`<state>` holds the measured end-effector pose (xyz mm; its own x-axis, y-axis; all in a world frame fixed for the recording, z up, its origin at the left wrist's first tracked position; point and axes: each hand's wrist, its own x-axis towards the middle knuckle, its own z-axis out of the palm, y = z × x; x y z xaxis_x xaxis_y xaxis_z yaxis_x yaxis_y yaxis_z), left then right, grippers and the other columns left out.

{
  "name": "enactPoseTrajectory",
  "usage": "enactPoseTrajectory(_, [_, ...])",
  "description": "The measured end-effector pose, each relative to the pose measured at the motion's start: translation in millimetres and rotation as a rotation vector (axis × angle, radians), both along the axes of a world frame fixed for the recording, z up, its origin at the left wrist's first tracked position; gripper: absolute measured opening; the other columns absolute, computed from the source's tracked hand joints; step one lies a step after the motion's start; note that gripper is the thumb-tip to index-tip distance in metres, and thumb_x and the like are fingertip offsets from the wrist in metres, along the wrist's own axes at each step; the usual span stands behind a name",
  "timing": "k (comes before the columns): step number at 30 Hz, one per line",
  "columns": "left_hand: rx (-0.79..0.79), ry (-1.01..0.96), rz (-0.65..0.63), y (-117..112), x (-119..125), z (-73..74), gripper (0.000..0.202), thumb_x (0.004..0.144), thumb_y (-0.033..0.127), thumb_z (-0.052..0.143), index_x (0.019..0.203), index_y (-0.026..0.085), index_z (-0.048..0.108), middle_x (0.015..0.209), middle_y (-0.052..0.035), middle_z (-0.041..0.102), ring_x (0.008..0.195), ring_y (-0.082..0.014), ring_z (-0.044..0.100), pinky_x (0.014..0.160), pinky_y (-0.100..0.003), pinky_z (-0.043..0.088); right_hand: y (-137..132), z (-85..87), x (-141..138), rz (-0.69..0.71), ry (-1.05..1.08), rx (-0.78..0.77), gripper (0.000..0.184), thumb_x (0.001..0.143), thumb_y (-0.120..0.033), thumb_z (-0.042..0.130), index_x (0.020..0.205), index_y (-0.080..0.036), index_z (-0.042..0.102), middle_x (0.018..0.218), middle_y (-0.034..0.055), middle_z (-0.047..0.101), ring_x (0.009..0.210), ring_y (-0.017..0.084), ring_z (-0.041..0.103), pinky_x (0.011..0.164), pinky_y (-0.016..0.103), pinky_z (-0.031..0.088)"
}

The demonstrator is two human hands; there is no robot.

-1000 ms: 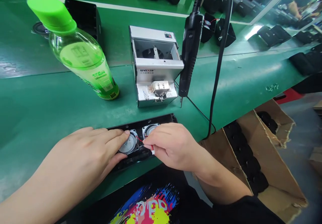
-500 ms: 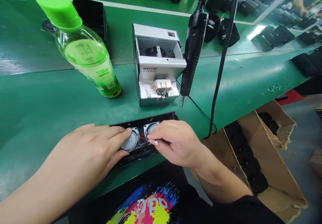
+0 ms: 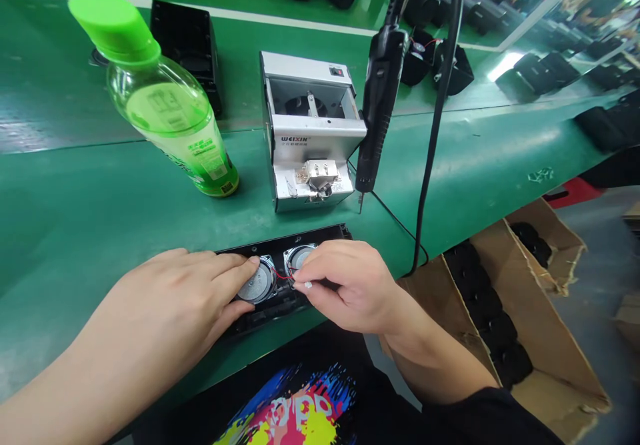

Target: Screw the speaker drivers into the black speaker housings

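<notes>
A long black housing [image 3: 325, 234] lies at the near edge of the bench with two round, grey-backed speakers in it. My left hand [image 3: 180, 298] is closed around the left speaker [image 3: 258, 283], its fingertips on the upper rim and thumb at the lower side. My right hand [image 3: 350, 285] pinches a thin red wire [image 3: 284, 276] above the right speaker [image 3: 299, 257], partly covering that speaker. A small white connector [image 3: 308, 285] shows at the fingertips of this hand.
Beyond the housing stands a silver screw feeder [image 3: 316, 131]. A black electric screwdriver [image 3: 381, 105] hangs beside it, its cable [image 3: 434, 131] looping down. To the left is a green-capped bottle [image 3: 175, 118]; a black box [image 3: 187, 38] is behind it. Cardboard cartons [image 3: 540, 311] hold black parts at right.
The white connector has turned slightly at my right fingertips. Both hands keep nearly the same place. The black box behind the bottle has shifted a little to the right, and the view has moved slightly.
</notes>
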<state>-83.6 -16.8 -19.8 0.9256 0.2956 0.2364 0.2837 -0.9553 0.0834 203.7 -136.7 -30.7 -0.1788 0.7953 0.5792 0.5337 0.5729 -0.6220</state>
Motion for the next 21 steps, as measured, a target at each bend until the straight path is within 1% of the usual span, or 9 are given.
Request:
enactPoseTrajectory(1, [-0.004, -0.004, 0.002, 0, 0, -0.8, 0.045, 0.129, 0.038, 0.047, 0.13, 0.025, 0.091, 0.117, -0.0125, 0.1, 0.086, -0.0353, 0.091, 0.079, -0.056, 0.061, 1, -0.6, 1, 0.025, 0.053, 0.03, 0.006, 0.117, -0.022, 0.088, 0.113, -0.022, 0.082, 0.1, 0.0036, 0.095, 0.085, 0.018, 0.091, 0.08, 0.031, 0.076])
enactPoseTrajectory(3, [-0.008, -0.015, 0.002, 0, -2, -4.2, 0.045, 0.129, 0.039, 0.047, 0.131, 0.026, 0.09, 0.117, -0.0125, 0.1, 0.087, -0.0357, 0.091, 0.079, -0.056, 0.062, 3, -1.1, 7, 0.016, 0.204, 0.112, 0.028, 0.115, -0.048, 0.097, 0.114, -0.024, 0.084, 0.106, 0.0043, 0.097, 0.087, 0.018, 0.093, 0.078, 0.029, 0.078])
enactPoseTrajectory(5, [-0.016, -0.024, 0.008, 1, -5, -10.2, 0.042, 0.128, 0.04, 0.049, 0.134, 0.027, 0.089, 0.117, -0.0117, 0.1, 0.087, -0.0353, 0.09, 0.08, -0.057, 0.062, 7, 0.5, 16, -0.109, 0.346, 0.195, 0.039, 0.114, -0.064, 0.095, 0.114, -0.027, 0.085, 0.104, 0.0029, 0.094, 0.082, 0.018, 0.09, 0.067, 0.029, 0.075])
enactPoseTrajectory(9, [-0.066, -0.05, 0.048, 4, -11, -24.1, 0.035, 0.123, 0.04, 0.059, 0.139, 0.034, 0.089, 0.121, -0.0081, 0.1, 0.09, -0.0343, 0.092, 0.084, -0.056, 0.063, 20, 6.9, 43, -0.456, 0.378, 0.242, 0.009, 0.127, -0.036, 0.078, 0.123, -0.032, 0.085, 0.102, -0.0003, 0.085, 0.083, 0.016, 0.082, 0.072, 0.03, 0.07])
enactPoseTrajectory(12, [-0.093, -0.049, 0.066, 4, -12, -27.5, 0.035, 0.12, 0.041, 0.061, 0.139, 0.037, 0.09, 0.121, -0.0075, 0.1, 0.093, -0.0362, 0.093, 0.083, -0.057, 0.063, 30, 6.4, 60, -0.589, 0.282, 0.181, 0.01, 0.12, -0.033, 0.085, 0.13, -0.031, 0.086, 0.114, 0.0044, 0.088, 0.095, 0.021, 0.084, 0.086, 0.039, 0.073])
enactPoseTrajectory(15, [-0.134, -0.033, 0.058, 4, -9, -23.5, 0.034, 0.118, 0.037, 0.063, 0.137, 0.036, 0.091, 0.121, -0.007, 0.1, 0.094, -0.0374, 0.093, 0.079, -0.058, 0.059, 41, -1.5, 72, -0.671, 0.196, 0.123, 0.04, 0.116, -0.043, 0.088, 0.152, -0.03, 0.079, 0.15, 0.0158, 0.086, 0.129, 0.034, 0.085, 0.117, 0.06, 0.074])
enactPoseTrajectory(18, [-0.192, -0.016, 0.049, 6, -6, -18.9, 0.029, 0.116, 0.035, 0.068, 0.133, 0.034, 0.092, 0.122, -0.0064, 0.101, 0.094, -0.0366, 0.094, 0.081, -0.058, 0.056, 62, -9.5, 89, -0.709, 0.188, 0.006, 0.081, 0.115, -0.063, 0.086, 0.182, -0.03, 0.057, 0.19, 0.0253, 0.063, 0.169, 0.046, 0.068, 0.149, 0.081, 0.051])
enactPoseTrajectory(19, [-0.205, -0.014, 0.043, 6, -6, -18.4, 0.028, 0.116, 0.036, 0.07, 0.133, 0.034, 0.092, 0.123, -0.0067, 0.101, 0.095, -0.0369, 0.094, 0.083, -0.059, 0.056, 71, -10.8, 95, -0.697, 0.2, -0.043, 0.089, 0.113, -0.071, 0.085, 0.186, -0.03, 0.052, 0.192, 0.0257, 0.062, 0.171, 0.047, 0.067, 0.151, 0.083, 0.048])
enactPoseTrajectory(21, [-0.217, -0.015, 0.034, 8, -5, -19.2, 0.028, 0.116, 0.039, 0.071, 0.135, 0.034, 0.092, 0.125, -0.0075, 0.101, 0.097, -0.0388, 0.094, 0.089, -0.061, 0.057, 93, -10.4, 110, -0.642, 0.24, -0.131, 0.097, 0.109, -0.086, 0.084, 0.183, -0.031, 0.054, 0.18, 0.0235, 0.073, 0.159, 0.044, 0.076, 0.144, 0.078, 0.058])
